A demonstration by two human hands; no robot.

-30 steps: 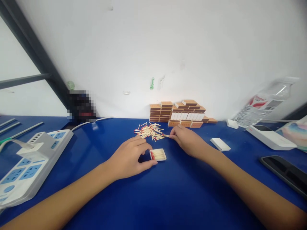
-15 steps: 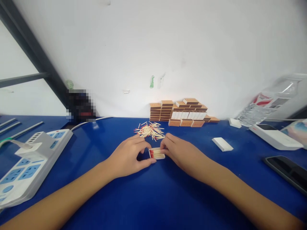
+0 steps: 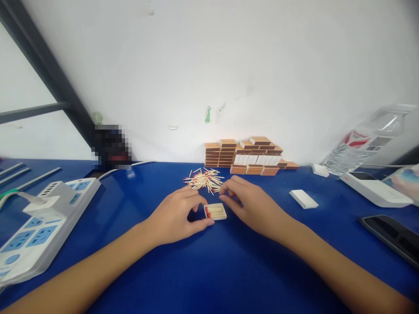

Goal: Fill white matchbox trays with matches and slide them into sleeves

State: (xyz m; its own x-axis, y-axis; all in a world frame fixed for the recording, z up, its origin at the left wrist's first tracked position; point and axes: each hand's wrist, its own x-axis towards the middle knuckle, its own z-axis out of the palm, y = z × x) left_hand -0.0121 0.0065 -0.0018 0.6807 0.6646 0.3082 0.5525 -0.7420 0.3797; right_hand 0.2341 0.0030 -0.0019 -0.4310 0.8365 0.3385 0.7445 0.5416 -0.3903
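Observation:
A small white matchbox tray (image 3: 221, 216) lies on the blue table, partly filled with red-tipped matches (image 3: 214, 212) whose heads point left. My left hand (image 3: 178, 213) holds the tray's left end between thumb and fingers. My right hand (image 3: 250, 200) hovers just beyond the tray's right end, thumb and fingers apart, nothing visible between them. Its fingertips come close to the right edge of a loose heap of matches (image 3: 204, 179), which lies behind the tray.
Stacked matchboxes (image 3: 221, 155) stand against the wall. To the right are a white box-like tray (image 3: 303, 199), a white device (image 3: 376, 189), a dark phone (image 3: 393, 235) and a tilted water bottle (image 3: 366, 135). A power strip (image 3: 49, 231) occupies the left side.
My right hand has drawn back from the tray, up and slightly away, and its fingers have parted. My left hand keeps its hold on the tray.

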